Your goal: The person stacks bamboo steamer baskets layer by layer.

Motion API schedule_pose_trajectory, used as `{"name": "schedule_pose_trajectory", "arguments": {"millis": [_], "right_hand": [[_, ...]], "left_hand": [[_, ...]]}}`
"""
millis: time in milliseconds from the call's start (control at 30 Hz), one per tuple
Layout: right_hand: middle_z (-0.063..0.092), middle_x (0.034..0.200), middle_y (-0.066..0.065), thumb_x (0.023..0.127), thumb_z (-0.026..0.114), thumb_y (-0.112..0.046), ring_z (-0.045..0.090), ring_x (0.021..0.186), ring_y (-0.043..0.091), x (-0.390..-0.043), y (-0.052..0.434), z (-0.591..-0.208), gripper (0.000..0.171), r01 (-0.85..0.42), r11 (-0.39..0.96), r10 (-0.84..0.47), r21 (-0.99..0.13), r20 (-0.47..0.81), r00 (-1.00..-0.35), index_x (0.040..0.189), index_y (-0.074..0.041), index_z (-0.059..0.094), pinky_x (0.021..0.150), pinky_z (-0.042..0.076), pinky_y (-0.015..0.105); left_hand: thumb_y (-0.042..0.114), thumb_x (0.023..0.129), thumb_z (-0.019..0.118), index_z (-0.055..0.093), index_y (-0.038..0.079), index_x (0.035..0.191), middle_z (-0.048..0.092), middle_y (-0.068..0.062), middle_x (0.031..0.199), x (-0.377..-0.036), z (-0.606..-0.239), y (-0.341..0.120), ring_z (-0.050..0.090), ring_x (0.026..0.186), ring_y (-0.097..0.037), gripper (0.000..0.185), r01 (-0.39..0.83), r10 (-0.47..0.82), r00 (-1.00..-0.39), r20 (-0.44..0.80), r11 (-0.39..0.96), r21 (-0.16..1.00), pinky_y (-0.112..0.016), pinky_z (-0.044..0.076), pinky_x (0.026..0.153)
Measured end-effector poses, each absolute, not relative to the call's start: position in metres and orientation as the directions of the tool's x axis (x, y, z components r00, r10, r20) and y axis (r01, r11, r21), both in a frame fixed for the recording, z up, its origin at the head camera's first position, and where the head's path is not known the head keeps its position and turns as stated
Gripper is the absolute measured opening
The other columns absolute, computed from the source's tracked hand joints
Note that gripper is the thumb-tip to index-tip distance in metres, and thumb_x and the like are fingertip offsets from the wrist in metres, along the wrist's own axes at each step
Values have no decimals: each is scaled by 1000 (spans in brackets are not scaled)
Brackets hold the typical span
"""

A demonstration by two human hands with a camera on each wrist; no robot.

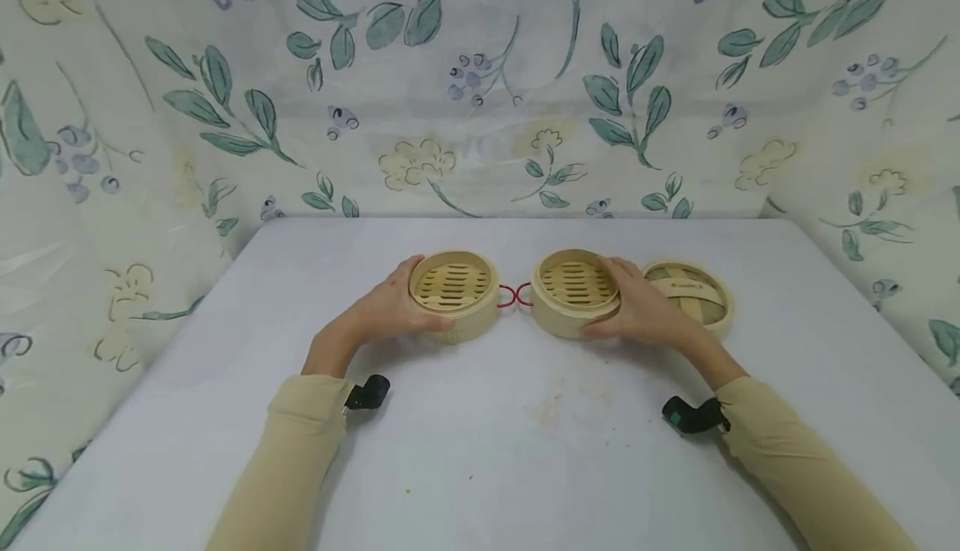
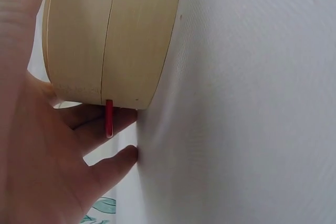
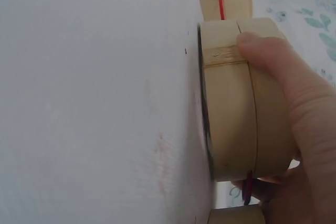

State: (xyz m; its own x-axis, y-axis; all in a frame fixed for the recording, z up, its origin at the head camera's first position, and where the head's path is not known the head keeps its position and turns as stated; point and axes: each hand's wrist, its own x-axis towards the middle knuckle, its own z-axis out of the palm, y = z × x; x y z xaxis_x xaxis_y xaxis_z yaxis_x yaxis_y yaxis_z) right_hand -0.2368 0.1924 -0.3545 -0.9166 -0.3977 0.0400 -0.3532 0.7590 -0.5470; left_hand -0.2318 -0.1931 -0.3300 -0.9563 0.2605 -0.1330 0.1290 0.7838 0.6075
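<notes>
Two round bamboo steamer baskets with slatted floors stand side by side on the white table. My left hand (image 1: 392,305) holds the left steamer basket (image 1: 474,324), with the thumb at its front and the fingers around its far left side. My right hand (image 1: 639,305) grips the right steamer basket (image 1: 557,318) from its right side. The right wrist view shows the right thumb (image 3: 268,51) pressing on that basket's wall (image 3: 228,114). Between the baskets, their red loops (image 1: 507,295) meet or nearly meet. Up close in the left wrist view, the left basket (image 2: 139,40) has a red loop by my fingers.
A woven bamboo lid (image 1: 693,291) lies on the table just right of the right hand, partly behind it. Faint brownish marks (image 1: 551,401) and small specks dot the white tabletop (image 1: 480,451). Floral sheeting (image 1: 480,117) hangs behind and at both sides.
</notes>
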Motion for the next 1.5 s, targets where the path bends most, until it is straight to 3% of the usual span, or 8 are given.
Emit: {"name": "schedule_pose_trajectory", "arguments": {"millis": [367,867,1500], "right_hand": [[18,160,22,70,82,-57,26,144,44,-230,193,-348,119,-352,728,-376,-588,88,-923,158,-10,18,111,27,65],[26,157,15,72,83,-53,33,141,38,-223,190,-344,113,-364,693,-353,-622,147,-924,157,-10,21,110,32,62],[26,157,16,70,84,-52,38,139,37,-234,146,-325,117,-423,650,-387,-632,205,-899,157,-8,20,109,37,57]], "left_hand": [[58,68,83,1,8,158,19,-18,161,-233,-335,-196,22,147,-37,132,138,274,-955,-115,750,647,-60,21,116],[56,68,83,2,7,158,18,-18,160,-231,-345,-198,21,147,-38,130,134,274,-956,-104,725,676,-61,21,115],[56,68,84,4,7,157,20,-20,159,-227,-345,-196,23,147,-38,130,131,270,-958,-92,704,698,-58,22,116]]}}
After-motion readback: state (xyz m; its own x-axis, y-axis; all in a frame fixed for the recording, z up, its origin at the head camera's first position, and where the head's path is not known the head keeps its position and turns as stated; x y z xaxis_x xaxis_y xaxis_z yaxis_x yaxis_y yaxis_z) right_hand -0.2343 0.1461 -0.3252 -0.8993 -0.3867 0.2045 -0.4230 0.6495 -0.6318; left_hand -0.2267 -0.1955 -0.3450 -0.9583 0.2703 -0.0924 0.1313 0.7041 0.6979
